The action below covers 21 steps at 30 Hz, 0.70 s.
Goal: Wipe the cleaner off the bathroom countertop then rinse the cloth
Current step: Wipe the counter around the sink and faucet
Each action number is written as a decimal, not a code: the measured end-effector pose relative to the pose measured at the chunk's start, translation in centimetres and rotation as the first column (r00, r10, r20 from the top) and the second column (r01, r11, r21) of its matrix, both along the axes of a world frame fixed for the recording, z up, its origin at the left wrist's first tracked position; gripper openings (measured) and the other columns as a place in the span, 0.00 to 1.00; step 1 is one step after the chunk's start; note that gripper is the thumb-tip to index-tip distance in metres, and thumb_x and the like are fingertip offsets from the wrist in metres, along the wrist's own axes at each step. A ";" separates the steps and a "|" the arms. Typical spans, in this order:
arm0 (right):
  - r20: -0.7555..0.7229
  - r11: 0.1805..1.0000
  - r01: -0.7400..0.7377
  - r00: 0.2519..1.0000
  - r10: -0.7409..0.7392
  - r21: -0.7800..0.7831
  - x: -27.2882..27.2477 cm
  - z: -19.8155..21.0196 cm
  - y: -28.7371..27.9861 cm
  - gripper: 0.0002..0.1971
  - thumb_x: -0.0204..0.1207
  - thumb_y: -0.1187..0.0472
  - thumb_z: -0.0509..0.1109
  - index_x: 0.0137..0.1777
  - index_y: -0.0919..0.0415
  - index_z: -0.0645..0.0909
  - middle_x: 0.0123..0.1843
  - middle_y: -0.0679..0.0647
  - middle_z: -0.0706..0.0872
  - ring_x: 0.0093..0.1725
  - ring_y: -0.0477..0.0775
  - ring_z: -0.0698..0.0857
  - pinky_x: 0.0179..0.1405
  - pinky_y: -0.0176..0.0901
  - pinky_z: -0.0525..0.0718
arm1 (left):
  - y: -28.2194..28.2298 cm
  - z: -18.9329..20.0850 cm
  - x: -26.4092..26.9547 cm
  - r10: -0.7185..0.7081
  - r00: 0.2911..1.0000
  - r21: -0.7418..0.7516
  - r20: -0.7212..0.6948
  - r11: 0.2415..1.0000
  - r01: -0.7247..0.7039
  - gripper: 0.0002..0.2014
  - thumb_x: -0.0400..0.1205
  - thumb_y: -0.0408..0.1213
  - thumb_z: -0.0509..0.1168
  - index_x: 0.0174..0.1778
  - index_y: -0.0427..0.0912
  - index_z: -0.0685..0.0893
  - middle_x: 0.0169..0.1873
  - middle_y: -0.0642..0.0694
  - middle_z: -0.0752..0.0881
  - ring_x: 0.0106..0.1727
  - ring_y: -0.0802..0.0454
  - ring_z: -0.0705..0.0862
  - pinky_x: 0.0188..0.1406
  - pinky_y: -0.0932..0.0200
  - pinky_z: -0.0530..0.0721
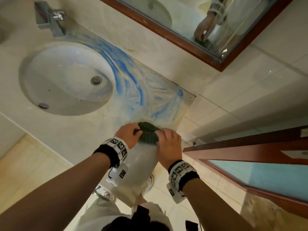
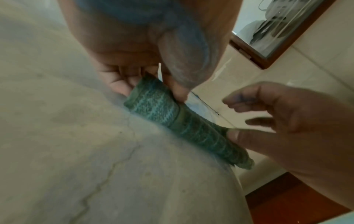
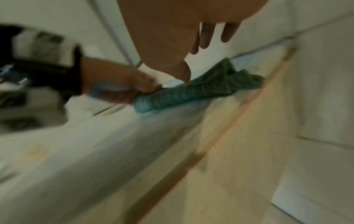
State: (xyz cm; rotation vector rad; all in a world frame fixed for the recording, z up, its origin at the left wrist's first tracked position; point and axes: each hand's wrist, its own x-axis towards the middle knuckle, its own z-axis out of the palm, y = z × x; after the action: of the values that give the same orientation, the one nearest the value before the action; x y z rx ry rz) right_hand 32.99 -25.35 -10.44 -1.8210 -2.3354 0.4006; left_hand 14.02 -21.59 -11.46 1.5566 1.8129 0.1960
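Observation:
A rolled dark green cloth (image 1: 148, 134) lies on the pale stone countertop (image 1: 75, 130) at its front edge, near the right corner. My left hand (image 1: 131, 132) pinches the cloth's (image 2: 191, 128) left end between thumb and fingers, and blue cleaner stains that hand (image 2: 151, 81). My right hand (image 1: 166, 140) hovers over the other end with its fingers loosely spread. Its thumb (image 2: 237, 136) touches the cloth (image 3: 191, 92). Blue cleaner (image 1: 126, 72) is smeared in streaks from the faucet round the sink to the back right corner.
A white oval sink (image 1: 58, 72) is set in the counter at the left, with a chrome faucet (image 1: 50, 19) behind it. A wood-framed mirror (image 1: 200, 22) hangs on the back wall. A tiled side wall (image 1: 250, 97) and a wood-framed glass door (image 1: 250, 155) close in the right.

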 end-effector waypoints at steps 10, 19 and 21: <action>0.156 0.906 -0.182 0.954 0.257 -0.383 -2.3 -3.0 -1.1 0.38 0.84 0.38 0.36 0.81 0.62 0.66 0.82 0.63 0.66 0.83 0.65 0.63 0.79 0.71 0.61 | 1.3 0.0 -4.1 -0.120 0.879 -0.137 -0.461 0.989 0.063 0.33 0.85 0.52 0.58 0.84 0.58 0.52 0.85 0.45 0.45 0.84 0.38 0.46 0.80 0.36 0.58; 0.171 0.911 -0.212 0.943 0.285 -0.354 -1.2 -3.0 5.7 0.35 0.83 0.37 0.41 0.87 0.53 0.49 0.88 0.54 0.45 0.86 0.58 0.42 0.83 0.64 0.40 | 2.8 -1.0 -6.3 -0.167 0.906 -0.250 -0.390 0.966 0.071 0.47 0.78 0.62 0.65 0.85 0.58 0.43 0.85 0.49 0.36 0.85 0.38 0.39 0.79 0.32 0.60; 0.146 0.902 -0.260 0.934 0.325 -0.343 0.2 -2.7 3.3 0.36 0.82 0.37 0.39 0.86 0.55 0.53 0.88 0.55 0.48 0.86 0.59 0.45 0.83 0.66 0.44 | 2.5 -0.4 -6.6 -0.142 0.903 -0.258 -0.406 0.966 0.036 0.53 0.74 0.66 0.68 0.85 0.59 0.40 0.84 0.49 0.33 0.85 0.38 0.37 0.78 0.30 0.59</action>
State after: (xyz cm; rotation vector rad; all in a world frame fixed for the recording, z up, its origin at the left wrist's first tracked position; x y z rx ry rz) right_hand 33.23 -22.07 -13.17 -1.6983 -2.8445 0.7029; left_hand 7.39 -19.08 -11.83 1.5821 1.9909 -0.4297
